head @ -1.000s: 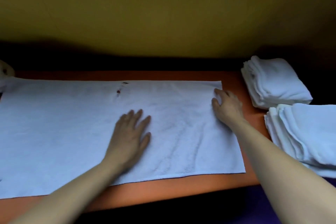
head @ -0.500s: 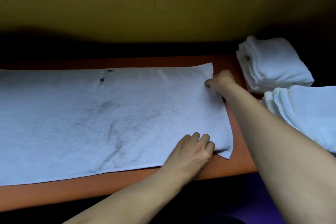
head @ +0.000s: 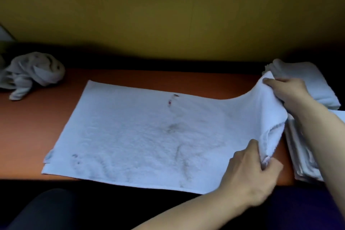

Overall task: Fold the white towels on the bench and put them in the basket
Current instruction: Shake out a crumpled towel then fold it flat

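A white towel [head: 141,136] with small dark stains lies spread on the orange bench [head: 28,129]. Its right end is lifted off the surface. My right hand [head: 287,91] pinches the far right corner, held up above the bench. My left hand [head: 250,175] grips the near right corner at the front edge. Between the two hands the raised edge sags in a fold. No basket is in view.
A crumpled grey-white towel [head: 33,73] sits at the bench's far left. Two stacks of folded white towels stand at the right: one at the back [head: 309,82], one nearer [head: 302,153], partly behind my right arm. A yellow wall rises behind the bench.
Both hands have closed on the towel's right corners and raised that end from the bench. The view has swung left, bringing the crumpled towel into sight.
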Demonstrator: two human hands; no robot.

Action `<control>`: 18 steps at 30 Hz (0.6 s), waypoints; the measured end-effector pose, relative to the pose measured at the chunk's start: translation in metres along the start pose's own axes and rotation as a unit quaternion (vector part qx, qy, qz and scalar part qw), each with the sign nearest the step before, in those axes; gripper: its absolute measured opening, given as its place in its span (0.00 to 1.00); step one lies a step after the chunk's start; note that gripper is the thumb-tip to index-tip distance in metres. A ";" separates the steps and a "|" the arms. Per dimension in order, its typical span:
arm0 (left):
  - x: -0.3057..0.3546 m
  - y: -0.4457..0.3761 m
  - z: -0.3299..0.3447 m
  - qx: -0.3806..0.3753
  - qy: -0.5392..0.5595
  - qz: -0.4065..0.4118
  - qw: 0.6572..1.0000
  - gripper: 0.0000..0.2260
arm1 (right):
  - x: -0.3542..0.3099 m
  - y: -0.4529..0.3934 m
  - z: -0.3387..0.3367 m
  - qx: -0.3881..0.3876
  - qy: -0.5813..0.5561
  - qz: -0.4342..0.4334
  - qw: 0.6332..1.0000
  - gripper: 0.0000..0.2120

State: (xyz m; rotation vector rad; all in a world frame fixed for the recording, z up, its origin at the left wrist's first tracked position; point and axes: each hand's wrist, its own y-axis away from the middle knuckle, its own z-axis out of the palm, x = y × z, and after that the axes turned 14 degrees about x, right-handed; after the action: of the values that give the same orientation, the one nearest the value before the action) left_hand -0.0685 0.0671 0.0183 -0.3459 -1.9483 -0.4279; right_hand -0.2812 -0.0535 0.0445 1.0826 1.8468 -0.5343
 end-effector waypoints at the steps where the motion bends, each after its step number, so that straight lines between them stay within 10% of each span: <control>1: 0.005 0.005 -0.006 0.016 0.012 0.007 1.000 0.15 | -0.006 0.006 -0.003 -0.012 -0.012 0.012 1.000 0.22; 18: -0.103 0.071 -0.225 0.316 0.075 -0.040 0.945 0.15 | -0.117 0.184 0.173 -0.145 -0.122 -0.009 0.982 0.07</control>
State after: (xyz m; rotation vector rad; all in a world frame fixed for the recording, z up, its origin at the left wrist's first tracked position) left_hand 0.1853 0.0256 0.0177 0.1774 -1.8394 0.1301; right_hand -0.0161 -0.1353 0.0725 0.7693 1.6588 -0.3746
